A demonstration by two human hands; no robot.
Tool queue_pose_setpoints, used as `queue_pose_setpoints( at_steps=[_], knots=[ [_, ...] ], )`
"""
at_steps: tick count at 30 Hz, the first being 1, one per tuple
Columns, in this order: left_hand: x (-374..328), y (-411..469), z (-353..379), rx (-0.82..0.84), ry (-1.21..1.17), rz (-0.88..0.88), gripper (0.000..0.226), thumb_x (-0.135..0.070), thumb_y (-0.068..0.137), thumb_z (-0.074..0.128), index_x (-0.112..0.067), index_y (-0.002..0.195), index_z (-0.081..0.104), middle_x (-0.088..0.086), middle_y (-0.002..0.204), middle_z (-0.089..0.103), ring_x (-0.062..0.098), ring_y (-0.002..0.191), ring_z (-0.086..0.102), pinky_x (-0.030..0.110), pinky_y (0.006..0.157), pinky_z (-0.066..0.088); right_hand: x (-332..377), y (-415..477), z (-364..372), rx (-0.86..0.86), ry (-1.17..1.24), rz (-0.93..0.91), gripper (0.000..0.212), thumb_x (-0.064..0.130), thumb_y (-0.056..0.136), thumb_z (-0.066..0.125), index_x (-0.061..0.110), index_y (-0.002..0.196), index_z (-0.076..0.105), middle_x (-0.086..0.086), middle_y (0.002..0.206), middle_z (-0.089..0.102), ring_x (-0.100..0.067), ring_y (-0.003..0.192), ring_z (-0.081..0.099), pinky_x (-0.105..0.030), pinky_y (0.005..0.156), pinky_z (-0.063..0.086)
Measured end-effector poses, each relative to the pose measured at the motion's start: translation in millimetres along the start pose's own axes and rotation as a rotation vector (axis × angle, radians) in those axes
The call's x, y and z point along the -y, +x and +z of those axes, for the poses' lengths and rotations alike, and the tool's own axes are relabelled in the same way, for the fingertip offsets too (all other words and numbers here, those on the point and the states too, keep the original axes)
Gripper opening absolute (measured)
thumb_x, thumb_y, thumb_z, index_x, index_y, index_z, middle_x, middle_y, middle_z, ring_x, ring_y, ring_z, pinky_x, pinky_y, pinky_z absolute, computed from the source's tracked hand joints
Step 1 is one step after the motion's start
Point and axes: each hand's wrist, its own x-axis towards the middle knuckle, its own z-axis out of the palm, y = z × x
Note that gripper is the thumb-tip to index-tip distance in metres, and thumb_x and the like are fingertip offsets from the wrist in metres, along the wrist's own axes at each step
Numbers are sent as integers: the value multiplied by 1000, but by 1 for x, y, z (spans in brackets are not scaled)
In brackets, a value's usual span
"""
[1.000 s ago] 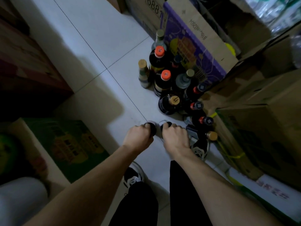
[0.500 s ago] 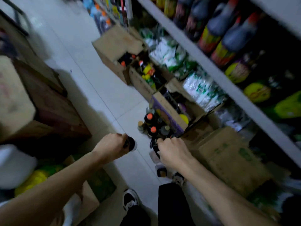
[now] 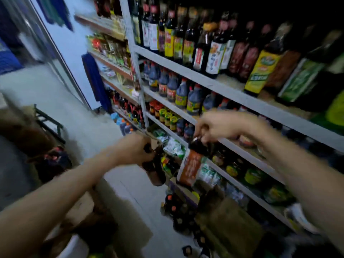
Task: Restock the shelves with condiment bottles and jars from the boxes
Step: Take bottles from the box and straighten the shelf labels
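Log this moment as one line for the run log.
stage: bottles held before shelves | left hand: grips dark bottle by neck | right hand: grips orange-label bottle by top

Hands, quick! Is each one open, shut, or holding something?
Left hand: grips a dark bottle by its top.
Right hand: holds an orange-labelled bottle by its neck.

Shelves [image 3: 232, 91] stand on the right with bottles [image 3: 214, 53] on them. Boxes [image 3: 229, 216] and loose bottles [image 3: 175, 207] sit on the floor [image 3: 134, 202] below.
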Motion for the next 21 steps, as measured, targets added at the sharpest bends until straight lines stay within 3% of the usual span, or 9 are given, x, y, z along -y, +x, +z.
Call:
queue_pose_setpoints(
  at_steps=[2, 5, 9, 13, 17, 21],
  knots=[
    [-12, -4, -47, -5, -12, 9, 32, -40, 87, 68, -9, 80, 62, 8, 70, 62, 25, 65, 61, 35, 58, 50, 10, -31, -43, -14, 38, 3, 13, 26, 90, 73, 24, 101, 67, 15, 63, 67, -10, 60, 67, -28, 58, 52],
    [-23, 3, -100, -15, -89, 45, 26, -32, 84, 70, -8, 75, 63, 11, 69, 64, 26, 59, 59, 41, 55, 49, 16, -69, -87, -59, 33, 47, 9, 21, 91, 71, 26, 97, 66, 16, 63, 68, -10, 61, 69, -22, 54, 52],
    [-44, 11, -147, -105, -59, 105, 28, -26, 81, 69, -8, 67, 53, 5, 57, 48, 14, 47, 37, 22, 44, 30, 20, -106, -116, -134, 25, 139, 12, 17, 91, 70, 21, 103, 69, 6, 66, 70, -16, 68, 71, -26, 60, 55],
    [-65, 26, -174, -113, -70, 181, 35, -28, 79, 69, -13, 58, 45, 0, 49, 42, 11, 40, 30, 18, 39, 25, 7, -129, -134, -204, 30, 184, 15, 12, 90, 70, 19, 104, 70, 10, 60, 66, -10, 59, 68, -21, 52, 50],
    [-85, 44, -189, -73, -110, 219, 33, -23, 81, 69, -14, 57, 47, 1, 49, 48, 15, 42, 40, 25, 45, 35, -13, -142, -142, -265, -26, 270, 15, 16, 89, 71, 23, 102, 69, 9, 67, 68, -9, 55, 67, -20, 48, 47],
    [-107, 70, -201, -51, -117, 221, 23, -19, 83, 67, -5, 67, 59, 4, 54, 55, 17, 45, 46, 28, 47, 40, -40, -154, -149, -339, -83, 345, 17, 19, 87, 73, 21, 104, 70, 5, 83, 68, -10, 66, 67, -31, 63, 55]
  ],
)
